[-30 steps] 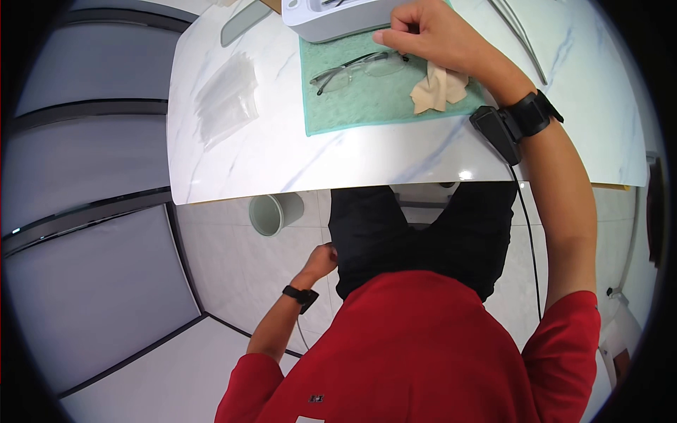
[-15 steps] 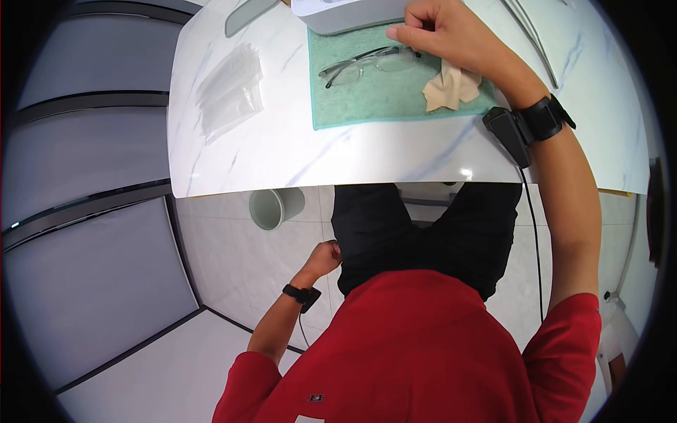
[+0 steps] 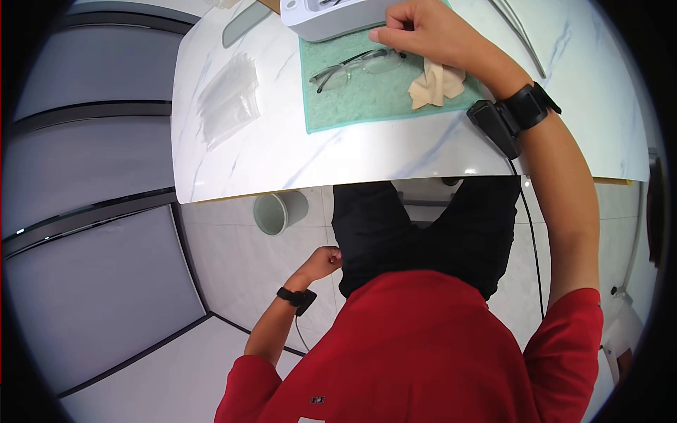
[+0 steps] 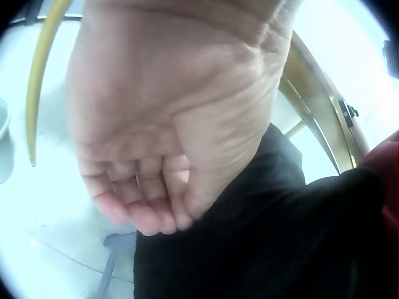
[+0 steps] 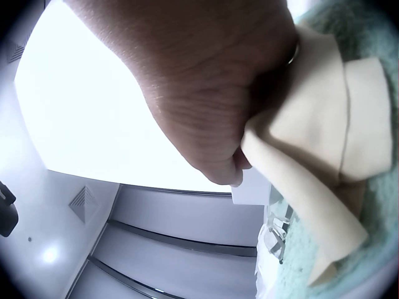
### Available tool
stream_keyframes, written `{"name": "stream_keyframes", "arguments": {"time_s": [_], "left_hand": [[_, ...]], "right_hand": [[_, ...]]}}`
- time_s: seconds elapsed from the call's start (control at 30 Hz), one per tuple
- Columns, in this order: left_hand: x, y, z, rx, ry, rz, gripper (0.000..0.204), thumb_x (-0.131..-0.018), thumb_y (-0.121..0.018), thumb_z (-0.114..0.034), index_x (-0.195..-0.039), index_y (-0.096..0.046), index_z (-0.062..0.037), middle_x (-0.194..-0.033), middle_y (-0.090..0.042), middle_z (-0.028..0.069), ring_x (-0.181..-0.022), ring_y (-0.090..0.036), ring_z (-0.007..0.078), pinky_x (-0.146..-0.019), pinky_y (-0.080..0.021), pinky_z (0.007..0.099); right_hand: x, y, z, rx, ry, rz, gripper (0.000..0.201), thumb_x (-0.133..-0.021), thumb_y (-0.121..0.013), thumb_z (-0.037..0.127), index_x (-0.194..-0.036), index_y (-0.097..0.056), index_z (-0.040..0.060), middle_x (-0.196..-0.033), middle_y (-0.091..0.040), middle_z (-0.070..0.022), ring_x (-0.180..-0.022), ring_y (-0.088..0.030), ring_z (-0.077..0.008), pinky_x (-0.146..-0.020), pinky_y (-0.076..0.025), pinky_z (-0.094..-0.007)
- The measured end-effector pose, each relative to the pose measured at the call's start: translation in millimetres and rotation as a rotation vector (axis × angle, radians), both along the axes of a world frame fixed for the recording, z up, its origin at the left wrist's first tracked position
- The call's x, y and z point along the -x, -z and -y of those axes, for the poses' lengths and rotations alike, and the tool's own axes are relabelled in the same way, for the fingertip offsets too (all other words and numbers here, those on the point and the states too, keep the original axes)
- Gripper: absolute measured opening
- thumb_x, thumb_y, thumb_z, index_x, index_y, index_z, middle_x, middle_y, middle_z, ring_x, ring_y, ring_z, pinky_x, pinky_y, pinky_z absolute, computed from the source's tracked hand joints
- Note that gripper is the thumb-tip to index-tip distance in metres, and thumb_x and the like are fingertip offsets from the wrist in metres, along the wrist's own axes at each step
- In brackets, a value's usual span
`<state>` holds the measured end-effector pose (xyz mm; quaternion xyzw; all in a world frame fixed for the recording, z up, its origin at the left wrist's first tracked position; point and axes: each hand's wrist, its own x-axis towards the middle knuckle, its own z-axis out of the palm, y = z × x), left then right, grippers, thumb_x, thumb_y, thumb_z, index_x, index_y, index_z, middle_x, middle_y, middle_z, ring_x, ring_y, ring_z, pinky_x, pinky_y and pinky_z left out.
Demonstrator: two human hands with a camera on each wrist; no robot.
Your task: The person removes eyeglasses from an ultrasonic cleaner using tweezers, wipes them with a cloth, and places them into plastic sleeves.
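Observation:
Over the green towel, my right hand is bent with its fingers curled. A beige cloth bunches up beneath it; in the right wrist view the folds of the cloth run up into the curled fingers of the right hand, hiding part of the grip. Clear-lensed glasses with dark temples lie on the towel, left of the cloth, one end near the hand. My left hand hangs beside the thigh below the table; its palm and loosely curled fingers show empty in the left wrist view.
A white device stands at the towel's back edge. Clear plastic bags and a grey flat piece lie to the left. Metal tweezers-like rods are at the right, and a bin stands on the floor.
The head view has shifted slightly, down and back. Both hands keep nearly the same pose, and the cloth and glasses keep their places on the towel.

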<state>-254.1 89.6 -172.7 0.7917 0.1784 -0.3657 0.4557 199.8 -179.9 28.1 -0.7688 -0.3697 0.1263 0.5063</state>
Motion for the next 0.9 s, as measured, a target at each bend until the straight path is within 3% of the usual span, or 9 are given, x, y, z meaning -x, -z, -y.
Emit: {"name": "stream_keyframes", "arguments": {"time_s": [0.07,0.17,0.23,0.37,0.47,0.53,0.57,0.63,0.9], "left_hand": [[-6.8,-3.6,5.4,-0.066,0.051,0.059,0.009,-0.082,-0.072,-0.005,-0.082,-0.064,0.0005,-0.076,-0.066,0.01,-0.067,-0.06,0.017,-0.066,-0.05,0.0315],[-7.3,-1.9,13.6,-0.161,0.047,0.057,0.009,-0.08,-0.071,-0.005,-0.083,-0.065,0.0008,-0.079,-0.068,0.0142,-0.07,-0.065,0.0251,-0.069,-0.052,0.0358],[-5.9,7.0,13.4,-0.312,0.092,0.115,0.009,-0.078,-0.07,-0.005,-0.083,-0.065,0.001,-0.084,-0.069,0.0192,-0.077,-0.068,0.0366,-0.071,-0.053,0.041],[3.1,21.1,12.7,-0.382,0.062,0.091,0.01,-0.076,-0.069,-0.004,-0.084,-0.066,0.0006,-0.086,-0.068,0.0233,-0.083,-0.065,0.046,-0.073,-0.053,0.0451],[8.0,32.7,8.6,-0.459,0.112,0.261,0.01,-0.078,-0.07,-0.004,-0.085,-0.066,-0.0006,-0.079,-0.067,0.018,-0.073,-0.066,0.0367,-0.069,-0.052,0.0412],[11.3,23.4,-3.6,-0.085,0.004,0.077,0.009,-0.079,-0.072,-0.004,-0.084,-0.065,-0.0008,-0.073,-0.065,0.011,-0.066,-0.063,0.0228,-0.066,-0.051,0.0351],[7.9,15.8,-4.7,-0.085,0.003,0.078,0.009,-0.079,-0.072,-0.004,-0.084,-0.065,-0.0008,-0.073,-0.065,0.011,-0.066,-0.063,0.0228,-0.066,-0.051,0.0351],[4.4,5.0,-5.6,0.061,-0.068,-0.038,0.009,-0.08,-0.073,-0.003,-0.082,-0.065,-0.0002,-0.07,-0.062,0.0056,-0.065,-0.057,0.0131,-0.065,-0.049,0.0304],[-3.2,8.9,3.7,-0.099,-0.015,0.036,0.007,-0.079,-0.073,-0.002,-0.084,-0.068,-0.0007,-0.076,-0.068,0.0086,-0.069,-0.063,0.0156,-0.068,-0.051,0.0316]], "right_hand": [[1.2,-2.3,-0.8,-0.017,-0.002,0.007,0.034,-0.088,-0.072,0.021,-0.066,-0.061,-0.0025,-0.056,-0.055,-0.0036,-0.055,-0.048,-0.0093,-0.052,-0.042,-0.0307],[1.0,-0.2,0.2,-0.015,-0.005,0.033,0.035,-0.089,-0.072,0.021,-0.066,-0.06,-0.0023,-0.055,-0.054,-0.0037,-0.055,-0.047,-0.0094,-0.052,-0.042,-0.031],[0.4,-2.2,-3.4,-0.009,-0.008,0.059,0.035,-0.089,-0.072,0.021,-0.066,-0.06,-0.0021,-0.055,-0.054,-0.0037,-0.055,-0.047,-0.0095,-0.052,-0.042,-0.031],[2.6,-3.0,-1.1,0.014,0.001,0.016,0.035,-0.089,-0.072,0.021,-0.065,-0.059,-0.0017,-0.055,-0.052,-0.0032,-0.055,-0.046,-0.0093,-0.052,-0.041,-0.0307],[0.2,-1.7,-1.2,-0.002,0.0,0.011,0.035,-0.089,-0.072,0.02,-0.065,-0.059,-0.0015,-0.055,-0.051,-0.003,-0.055,-0.046,-0.0092,-0.052,-0.041,-0.0307],[1.0,0.1,-0.7,-0.018,-0.003,-0.002,0.035,-0.089,-0.072,0.02,-0.065,-0.059,-0.0014,-0.055,-0.051,-0.0029,-0.055,-0.046,-0.0092,-0.052,-0.04,-0.0307],[0.4,0.3,-1.1,-0.015,-0.006,0.002,0.035,-0.089,-0.072,0.02,-0.065,-0.059,-0.0014,-0.055,-0.051,-0.0029,-0.055,-0.046,-0.0092,-0.052,-0.04,-0.0306],[0.9,0.8,-1.3,-0.01,-0.007,0.001,0.035,-0.089,-0.072,0.02,-0.065,-0.058,-0.0013,-0.055,-0.051,-0.0028,-0.055,-0.046,-0.0092,-0.052,-0.04,-0.0305],[-0.3,0.4,-1.7,0.039,0.002,0.053,0.035,-0.09,-0.072,0.02,-0.065,-0.059,-0.0011,-0.055,-0.054,-0.003,-0.055,-0.047,-0.0088,-0.052,-0.04,-0.0302]]}}
